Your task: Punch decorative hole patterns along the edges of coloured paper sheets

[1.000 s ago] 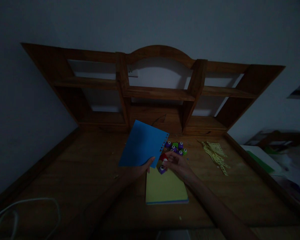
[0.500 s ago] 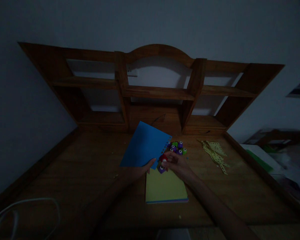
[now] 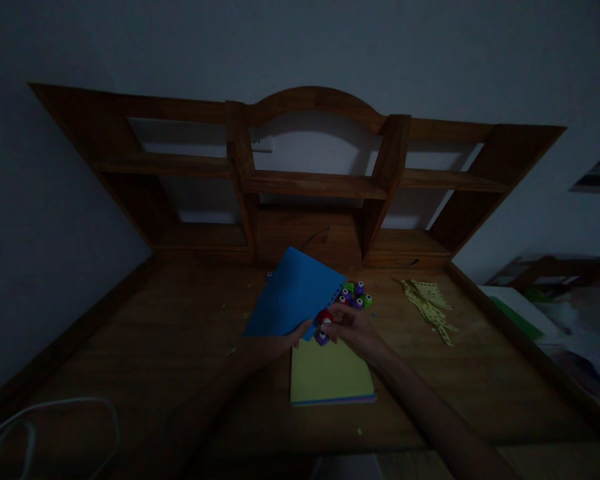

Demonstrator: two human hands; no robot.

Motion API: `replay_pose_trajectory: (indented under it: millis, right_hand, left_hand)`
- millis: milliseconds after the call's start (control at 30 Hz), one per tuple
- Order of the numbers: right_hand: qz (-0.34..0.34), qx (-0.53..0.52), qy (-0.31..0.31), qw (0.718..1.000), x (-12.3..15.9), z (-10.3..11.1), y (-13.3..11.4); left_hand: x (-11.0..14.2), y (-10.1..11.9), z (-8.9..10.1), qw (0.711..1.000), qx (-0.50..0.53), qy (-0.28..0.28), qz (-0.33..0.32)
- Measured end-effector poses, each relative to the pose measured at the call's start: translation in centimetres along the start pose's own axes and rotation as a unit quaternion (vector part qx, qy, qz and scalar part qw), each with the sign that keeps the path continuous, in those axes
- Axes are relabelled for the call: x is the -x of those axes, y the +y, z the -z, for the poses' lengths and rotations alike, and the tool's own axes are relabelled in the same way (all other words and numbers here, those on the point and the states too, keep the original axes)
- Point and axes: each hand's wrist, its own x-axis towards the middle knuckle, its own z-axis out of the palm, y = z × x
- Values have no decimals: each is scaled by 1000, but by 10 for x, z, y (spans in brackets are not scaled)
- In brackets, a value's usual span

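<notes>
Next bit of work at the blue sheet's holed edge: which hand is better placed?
Probably the right hand: it holds the small red piece right by the holed edge of the blue sheet. The left hand grips the sheet low down, so it seems better suited to steadying.

- Wooden desk hutch (image 3: 315, 185): arched top centre, open compartments
- White wall socket (image 3: 264, 145): seen through the central opening
- White cable (image 3: 75, 401): looped, lower left
</notes>
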Motion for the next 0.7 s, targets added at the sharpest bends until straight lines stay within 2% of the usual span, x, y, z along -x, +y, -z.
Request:
replay_pose_trajectory:
  millis: [167, 333, 567, 700]
  right_hand:
    - [-10, 7, -6, 1000, 1, 1, 1]
    - [-11, -3, 4, 1000, 1, -1, -5]
    - [-13, -9, -4, 1000, 0, -1, -2]
    - [-13, 6, 0, 1000, 0, 0, 1]
  left_hand:
    - [4, 11, 5, 999, -4, -40, 6]
    - [3, 9, 4, 1000, 3, -19, -3]
    - [0, -2, -2, 999, -22, 15, 27]
    - [-1, -2, -1, 1000, -18, 11, 22]
